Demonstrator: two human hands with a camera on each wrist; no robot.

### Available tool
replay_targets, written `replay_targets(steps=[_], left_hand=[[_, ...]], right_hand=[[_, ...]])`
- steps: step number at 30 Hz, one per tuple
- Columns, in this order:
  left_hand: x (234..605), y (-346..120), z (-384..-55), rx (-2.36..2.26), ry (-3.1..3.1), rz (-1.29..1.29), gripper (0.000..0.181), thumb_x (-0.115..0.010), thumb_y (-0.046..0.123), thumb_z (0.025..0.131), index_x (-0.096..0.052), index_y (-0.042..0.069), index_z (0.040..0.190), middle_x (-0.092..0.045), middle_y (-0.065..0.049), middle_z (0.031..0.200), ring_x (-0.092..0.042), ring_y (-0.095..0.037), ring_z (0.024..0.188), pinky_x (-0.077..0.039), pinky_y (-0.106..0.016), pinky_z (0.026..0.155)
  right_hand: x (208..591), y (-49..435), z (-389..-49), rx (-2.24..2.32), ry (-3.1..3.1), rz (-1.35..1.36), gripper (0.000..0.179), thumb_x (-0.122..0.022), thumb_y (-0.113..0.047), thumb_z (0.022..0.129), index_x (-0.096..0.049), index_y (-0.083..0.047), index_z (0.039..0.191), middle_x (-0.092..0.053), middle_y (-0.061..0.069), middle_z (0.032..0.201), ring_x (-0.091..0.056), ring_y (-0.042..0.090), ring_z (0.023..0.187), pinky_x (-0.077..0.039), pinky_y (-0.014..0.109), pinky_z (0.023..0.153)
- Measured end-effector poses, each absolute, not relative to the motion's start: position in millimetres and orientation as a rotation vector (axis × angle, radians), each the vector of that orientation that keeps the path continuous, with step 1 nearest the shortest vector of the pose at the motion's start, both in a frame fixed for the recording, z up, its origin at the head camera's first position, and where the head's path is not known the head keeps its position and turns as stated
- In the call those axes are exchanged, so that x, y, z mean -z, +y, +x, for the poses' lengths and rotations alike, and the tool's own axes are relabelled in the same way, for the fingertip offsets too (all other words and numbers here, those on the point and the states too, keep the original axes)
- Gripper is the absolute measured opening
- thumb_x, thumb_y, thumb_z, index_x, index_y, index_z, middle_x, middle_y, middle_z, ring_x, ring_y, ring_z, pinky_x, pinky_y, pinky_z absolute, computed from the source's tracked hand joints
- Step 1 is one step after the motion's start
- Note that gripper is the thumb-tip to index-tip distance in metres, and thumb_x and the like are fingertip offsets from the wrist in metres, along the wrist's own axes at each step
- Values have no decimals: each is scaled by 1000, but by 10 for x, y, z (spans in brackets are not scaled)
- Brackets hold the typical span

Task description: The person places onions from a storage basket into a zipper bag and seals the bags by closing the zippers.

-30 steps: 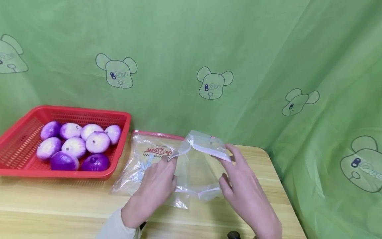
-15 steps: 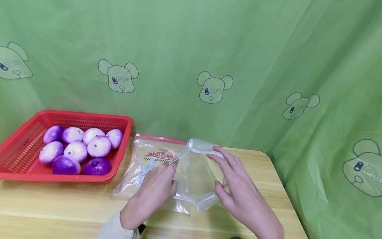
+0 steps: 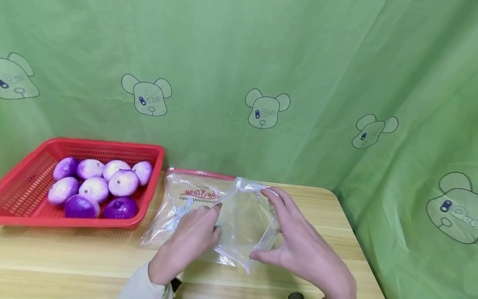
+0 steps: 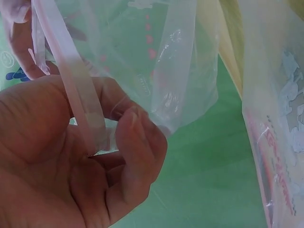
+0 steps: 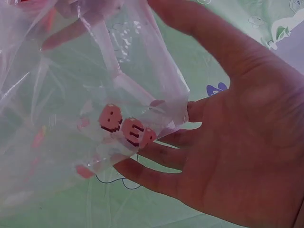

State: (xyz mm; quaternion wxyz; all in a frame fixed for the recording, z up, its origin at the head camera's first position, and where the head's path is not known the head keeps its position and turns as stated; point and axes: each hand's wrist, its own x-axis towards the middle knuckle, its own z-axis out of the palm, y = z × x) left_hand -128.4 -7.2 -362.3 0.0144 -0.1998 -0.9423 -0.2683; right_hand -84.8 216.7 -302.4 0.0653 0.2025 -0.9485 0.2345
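A clear plastic zip bag (image 3: pixel 244 226) stands with its mouth spread toward me; red lettering shows on it in the right wrist view. My left hand (image 3: pixel 190 234) grips the left side of its rim, the fingers curled round the white strip (image 4: pixel 78 90) in the left wrist view. Opposite it, my right hand (image 3: pixel 302 241) is spread wide along the right side of the mouth, index finger at the far edge and thumb at the near edge. Its fingers (image 5: pixel 156 178) reach out straight along the bag in the right wrist view. A second bag (image 3: pixel 198 191), printed in red with a red zip, lies flat partly behind the left hand.
Left on the wooden table (image 3: pixel 321 216) stands a red basket (image 3: pixel 151 199) holding several purple-and-white onions (image 3: pixel 93 189). A green curtain (image 3: pixel 205 104) with bear-head prints hangs behind and at the right. A dark round thing (image 3: pixel 296 295) shows at the bottom edge.
My right hand has shifted along the bag's rim, its thumb moving toward me and left, and the mouth has spread rounder. The left hand keeps its hold; the view has tipped slightly.
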Motion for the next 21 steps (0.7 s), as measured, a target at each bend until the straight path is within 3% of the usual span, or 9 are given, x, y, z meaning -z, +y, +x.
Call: replay_targets(steps=[11, 21], left_hand=[[3602, -126, -1319, 869, -2973, -620, 56, -65, 0, 80, -56, -3, 136, -45, -1, 56, -38, -10, 44, -33, -22, 36], [3611, -211, -1416, 831, -2963, -591, 46, -67, 1, 80, -66, 5, 126, -56, -3, 67, -42, -12, 50, -38, -27, 42]], right_hand=[[3028, 2187, -873, -705, -2902, 607, 99, -89, -30, 74, -30, -25, 154, -31, -8, 155, -45, 20, 135, -47, 46, 104], [3022, 2251, -914, -692, -2819, 741, 76, -82, -22, 83, -43, -25, 149, -45, -9, 148, -49, 14, 131, -46, 40, 106]])
